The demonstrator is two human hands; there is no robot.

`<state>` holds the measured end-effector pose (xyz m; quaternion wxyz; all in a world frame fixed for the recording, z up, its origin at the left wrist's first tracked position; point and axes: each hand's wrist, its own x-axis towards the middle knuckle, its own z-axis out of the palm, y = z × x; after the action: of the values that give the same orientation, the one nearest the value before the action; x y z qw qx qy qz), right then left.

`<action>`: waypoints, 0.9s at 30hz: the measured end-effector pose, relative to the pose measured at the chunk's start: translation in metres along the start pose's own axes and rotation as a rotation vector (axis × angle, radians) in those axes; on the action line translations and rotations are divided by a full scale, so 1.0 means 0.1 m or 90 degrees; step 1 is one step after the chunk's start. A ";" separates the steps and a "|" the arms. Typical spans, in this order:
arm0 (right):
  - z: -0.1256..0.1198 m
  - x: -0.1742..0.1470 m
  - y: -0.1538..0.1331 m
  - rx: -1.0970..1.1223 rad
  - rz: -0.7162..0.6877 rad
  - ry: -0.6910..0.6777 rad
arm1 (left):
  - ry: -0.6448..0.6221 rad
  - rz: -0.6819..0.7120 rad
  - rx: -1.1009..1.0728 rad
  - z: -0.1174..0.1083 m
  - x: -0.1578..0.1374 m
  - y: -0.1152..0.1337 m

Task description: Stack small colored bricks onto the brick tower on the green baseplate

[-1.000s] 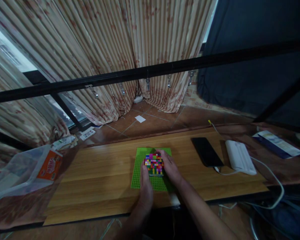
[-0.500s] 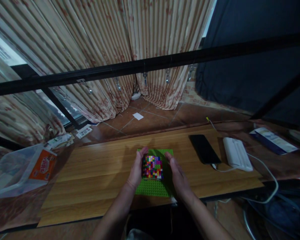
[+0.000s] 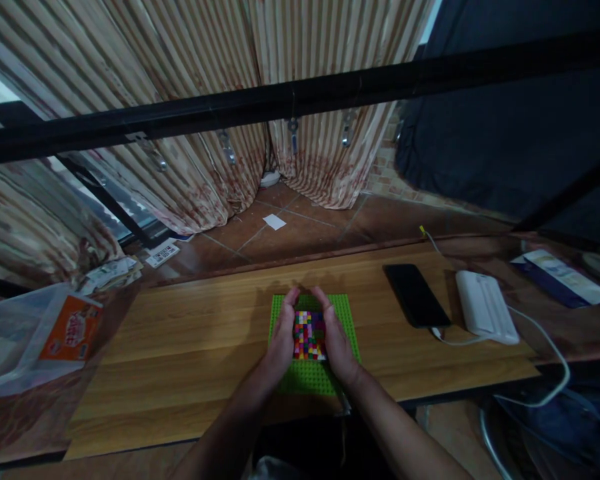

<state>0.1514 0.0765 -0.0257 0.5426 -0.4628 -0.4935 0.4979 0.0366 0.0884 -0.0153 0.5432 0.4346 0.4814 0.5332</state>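
Observation:
A block of small multicoloured toy building bricks (image 3: 309, 335) sits in the middle of a green studded baseplate (image 3: 351, 320) on the wooden table. My left hand (image 3: 281, 333) lies along the block's left side, its fingers stretched forward and close together. Against the right side presses my right hand (image 3: 337, 339), its fingers pointing forward and slightly inward. Between them the two hands hold the block by its sides, and its top stays in view. My palms and the block's side faces are hidden.
On the table's right lie a black phone (image 3: 416, 295) and a white power bank (image 3: 486, 307) joined by a cable. A clear plastic box (image 3: 17, 340) with an orange label stands left of the table (image 3: 180, 353). A black rail (image 3: 205, 111) crosses beyond it, before curtains.
My right hand has moved left, from apart to against the block's side. My left hand has stayed at the left side. The whole view has shifted slightly.

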 end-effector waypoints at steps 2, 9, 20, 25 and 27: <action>0.00 0.00 0.02 0.002 -0.011 0.000 | 0.002 0.009 0.018 0.00 0.00 0.00; 0.08 0.09 0.01 0.085 0.006 0.012 | 0.003 0.000 0.087 -0.05 -0.01 0.09; 0.35 0.23 0.06 0.131 0.013 0.118 | 0.059 -0.023 0.357 -0.46 0.08 0.41; -0.54 -0.26 -0.18 -0.082 -0.044 0.235 | 0.065 0.108 0.631 -0.31 0.15 0.52; -0.93 -0.46 -0.27 -0.188 -0.049 0.280 | 0.031 0.231 0.727 -0.21 0.17 0.51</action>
<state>0.2452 0.0280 -0.0102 0.5819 -0.6146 -0.4482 0.2875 0.0076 0.1069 0.0310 0.1128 0.7206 0.6222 0.2844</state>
